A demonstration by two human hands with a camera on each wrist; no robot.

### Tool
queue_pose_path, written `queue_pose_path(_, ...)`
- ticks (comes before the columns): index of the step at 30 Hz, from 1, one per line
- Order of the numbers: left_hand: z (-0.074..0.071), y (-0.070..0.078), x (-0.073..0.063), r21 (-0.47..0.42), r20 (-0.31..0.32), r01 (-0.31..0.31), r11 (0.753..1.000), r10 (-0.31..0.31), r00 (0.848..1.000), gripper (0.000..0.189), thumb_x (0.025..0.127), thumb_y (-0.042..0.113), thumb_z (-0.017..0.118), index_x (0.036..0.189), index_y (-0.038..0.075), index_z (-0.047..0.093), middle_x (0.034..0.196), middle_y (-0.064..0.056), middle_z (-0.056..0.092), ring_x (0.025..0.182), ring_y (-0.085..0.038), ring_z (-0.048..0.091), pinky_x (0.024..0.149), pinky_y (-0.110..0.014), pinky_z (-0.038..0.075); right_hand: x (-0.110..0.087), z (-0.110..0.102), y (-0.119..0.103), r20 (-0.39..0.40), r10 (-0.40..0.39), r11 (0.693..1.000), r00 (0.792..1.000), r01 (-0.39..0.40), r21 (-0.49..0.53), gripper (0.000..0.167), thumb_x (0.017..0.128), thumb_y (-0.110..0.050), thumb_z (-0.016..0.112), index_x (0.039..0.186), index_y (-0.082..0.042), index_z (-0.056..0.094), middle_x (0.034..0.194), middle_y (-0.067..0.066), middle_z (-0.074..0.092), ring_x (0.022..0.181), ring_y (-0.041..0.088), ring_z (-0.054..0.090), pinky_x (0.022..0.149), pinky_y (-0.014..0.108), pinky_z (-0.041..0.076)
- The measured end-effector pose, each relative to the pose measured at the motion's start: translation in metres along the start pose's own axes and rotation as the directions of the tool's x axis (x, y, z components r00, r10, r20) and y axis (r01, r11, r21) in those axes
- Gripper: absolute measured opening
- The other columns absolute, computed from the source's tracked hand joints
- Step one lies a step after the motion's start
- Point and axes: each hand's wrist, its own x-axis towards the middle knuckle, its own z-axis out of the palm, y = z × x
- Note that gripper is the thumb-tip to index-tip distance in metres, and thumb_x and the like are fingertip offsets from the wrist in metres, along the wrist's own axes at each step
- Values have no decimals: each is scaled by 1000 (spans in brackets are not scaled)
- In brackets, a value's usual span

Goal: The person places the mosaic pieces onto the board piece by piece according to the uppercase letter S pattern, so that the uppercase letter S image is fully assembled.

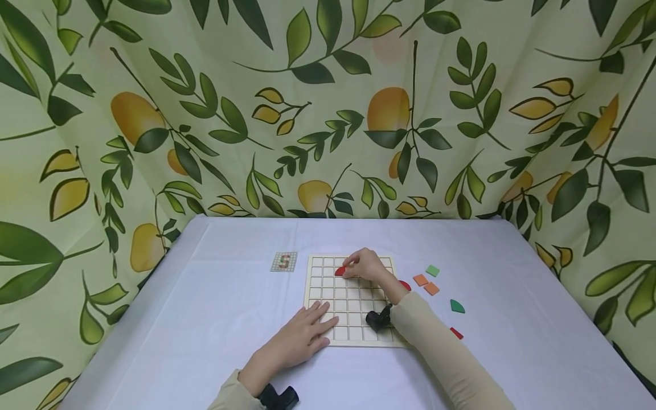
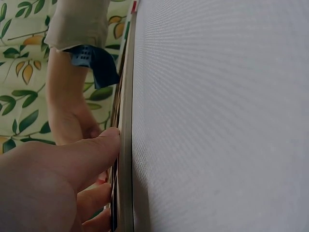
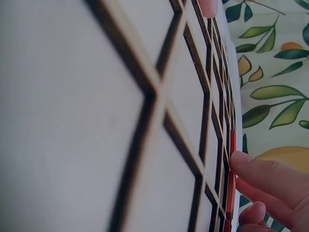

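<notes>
A pale board with a raised square grid [image 1: 314,285] lies flat before me. My left hand [image 1: 299,337] rests with spread fingers on its near left corner. The left wrist view shows the thumb [image 2: 94,154] lying along the board's edge [image 2: 126,145]. Over the far part of the board my right hand [image 1: 366,265] has thumb and forefinger at a small red piece with a curved side [image 1: 340,271], pinching it close against the grid. In the right wrist view a fingertip touches the red piece [image 3: 232,145] at the board's surface.
A small card with a gridded figure [image 1: 284,262] lies left of the board. To the right are orange squares [image 1: 421,279], a green square [image 1: 433,270], a green quarter circle [image 1: 457,306] and a red piece [image 1: 456,333]. Another red piece [image 1: 405,285] is partly behind the right forearm.
</notes>
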Motion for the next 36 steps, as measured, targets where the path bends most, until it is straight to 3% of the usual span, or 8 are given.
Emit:
queue_pose_path(6,-1,1,-1,-12,0,2,1000,-2,1000,47,99,35,50,144,25,46,159,-8,32,150,-31,27,119,-56,27,-14,-6,2,-25,-83,996,996,84,35,24,79,-16,79,101,-6,76,68,0,53,63,13,39,53,22,31)
queue_pose_path(11,0,1,0,-17,5,2,1000,-2,1000,47,99,36,49,145,25,45,160,-8,31,150,-31,26,119,-55,27,-26,-11,6,-40,-118,991,992,120,64,22,80,-16,78,99,-4,76,60,-4,47,58,11,37,52,21,31)
queue_pose_path(19,1,-1,0,-13,-5,-7,1000,7,1000,48,99,36,49,145,24,45,159,-8,31,150,-31,27,119,-56,26,-43,-23,12,-56,-66,992,996,72,104,22,79,-17,78,98,-6,76,73,0,54,71,15,43,59,24,33)
queue_pose_path(28,1,0,0,-30,-12,2,1000,-2,1000,48,98,36,50,144,24,46,159,-9,32,150,-32,26,119,-56,26,-63,-41,28,-67,-117,979,991,126,157,25,82,-15,75,101,0,74,68,-3,47,68,14,40,58,23,33)
queue_pose_path(36,1,1,0,-42,-14,-7,999,7,1000,48,98,35,51,144,23,46,159,-9,32,150,-32,26,119,-57,26,-80,-50,41,-62,-61,983,996,70,168,25,82,-15,75,102,0,73,69,-2,46,70,14,41,58,23,32)
